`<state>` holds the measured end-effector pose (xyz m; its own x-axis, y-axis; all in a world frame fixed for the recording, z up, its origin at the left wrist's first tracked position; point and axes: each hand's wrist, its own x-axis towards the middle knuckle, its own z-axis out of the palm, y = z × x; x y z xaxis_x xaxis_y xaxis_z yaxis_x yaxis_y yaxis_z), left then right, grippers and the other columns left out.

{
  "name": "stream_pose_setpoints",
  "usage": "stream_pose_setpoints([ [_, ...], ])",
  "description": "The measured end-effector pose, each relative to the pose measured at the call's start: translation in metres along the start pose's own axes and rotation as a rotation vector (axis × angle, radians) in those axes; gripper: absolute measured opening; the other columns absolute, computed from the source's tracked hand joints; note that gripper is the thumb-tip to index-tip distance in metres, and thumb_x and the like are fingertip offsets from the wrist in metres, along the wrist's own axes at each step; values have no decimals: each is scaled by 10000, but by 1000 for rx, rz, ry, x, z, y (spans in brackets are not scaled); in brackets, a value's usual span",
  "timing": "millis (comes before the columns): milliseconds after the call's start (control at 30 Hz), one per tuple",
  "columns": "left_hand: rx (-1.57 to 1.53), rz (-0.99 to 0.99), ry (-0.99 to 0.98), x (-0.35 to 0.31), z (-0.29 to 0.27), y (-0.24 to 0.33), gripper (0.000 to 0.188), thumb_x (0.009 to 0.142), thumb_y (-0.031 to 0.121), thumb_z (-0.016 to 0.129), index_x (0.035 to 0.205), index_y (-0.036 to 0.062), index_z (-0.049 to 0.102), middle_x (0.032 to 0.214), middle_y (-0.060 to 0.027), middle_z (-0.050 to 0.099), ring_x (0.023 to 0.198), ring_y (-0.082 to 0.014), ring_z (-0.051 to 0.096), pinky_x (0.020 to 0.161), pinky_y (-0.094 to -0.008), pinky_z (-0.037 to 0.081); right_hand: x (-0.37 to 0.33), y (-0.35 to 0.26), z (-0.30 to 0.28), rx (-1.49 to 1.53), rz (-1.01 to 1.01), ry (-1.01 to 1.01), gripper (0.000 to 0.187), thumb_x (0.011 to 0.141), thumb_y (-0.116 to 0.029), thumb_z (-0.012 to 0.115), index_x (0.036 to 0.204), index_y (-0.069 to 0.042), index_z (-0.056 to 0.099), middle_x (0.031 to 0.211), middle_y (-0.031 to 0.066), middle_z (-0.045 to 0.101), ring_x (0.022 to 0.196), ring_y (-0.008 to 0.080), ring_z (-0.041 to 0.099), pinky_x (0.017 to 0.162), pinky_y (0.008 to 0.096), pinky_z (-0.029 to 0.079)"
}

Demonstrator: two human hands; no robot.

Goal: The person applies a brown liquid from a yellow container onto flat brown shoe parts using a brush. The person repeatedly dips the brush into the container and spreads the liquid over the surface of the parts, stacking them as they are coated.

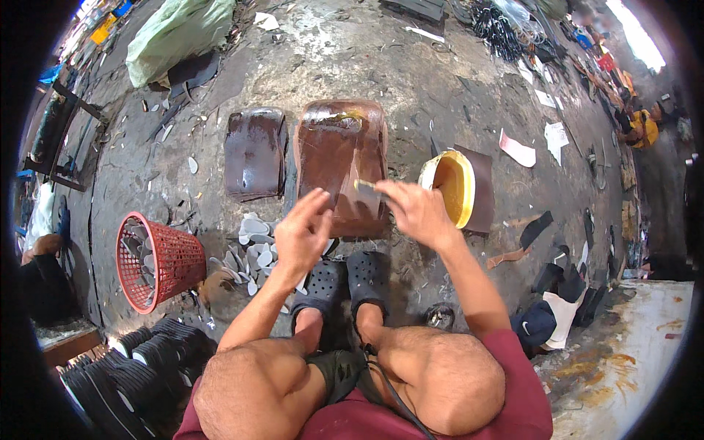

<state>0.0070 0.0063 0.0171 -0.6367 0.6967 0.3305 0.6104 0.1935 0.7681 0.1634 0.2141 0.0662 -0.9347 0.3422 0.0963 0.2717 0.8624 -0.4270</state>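
Observation:
In front of my feet lies a stack of glossy brown sheets, with a wet yellowish smear near its far end. My left hand hovers over the stack's near left edge, its fingers loosely apart and nothing seen in them. Over the right side, my right hand pinches a small flat applicator with a yellowish edge; whether it is a brush or a scraper is unclear. Just beyond that hand, a tilted white tub holds yellow glue-like paste.
A smaller dark-brown stack sits left of the main one. Grey sole-shaped pieces lie loose by a red plastic basket of similar pieces. Black soles are piled lower left. Scraps litter the floor; a green plastic bag stands far left.

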Motion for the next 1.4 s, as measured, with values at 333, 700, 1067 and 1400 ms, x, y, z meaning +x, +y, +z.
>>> stream_pose_setpoints([
  [333,-66,0,-121,-6,2,7,446,851,-3,693,1285,99,678,1367,-145,655,1038,-300,727,783,-352,587,9,-25,-40,199,-45,261,367,857,-101,657,1219,-165,670,1106,79,743,992,293,716,820,414,591],
  [700,-93,19,-247,-22,7,11,557,861,137,748,1394,113,588,1525,-165,477,1192,-411,630,940,-482,559,212,25,-15,-92,161,-86,395,863,-256,659,1243,-349,712,1157,98,743,1080,297,710,952,460,552],
  [1067,-259,-559,-37,-28,-19,-39,387,903,106,681,1284,46,708,1037,-72,731,877,-107,608,835,-279,496,135,16,3,-100,-73,-318,416,891,-291,701,1305,-328,675,1097,136,749,991,356,723,826,483,589],
  [1400,-411,-665,-43,-27,-23,-33,367,933,20,614,1290,12,698,1153,-92,735,994,-140,667,867,-286,527,-16,-46,41,-233,-397,48,415,842,-144,655,1246,-227,701,1231,49,700,1141,259,659,941,417,550],
])
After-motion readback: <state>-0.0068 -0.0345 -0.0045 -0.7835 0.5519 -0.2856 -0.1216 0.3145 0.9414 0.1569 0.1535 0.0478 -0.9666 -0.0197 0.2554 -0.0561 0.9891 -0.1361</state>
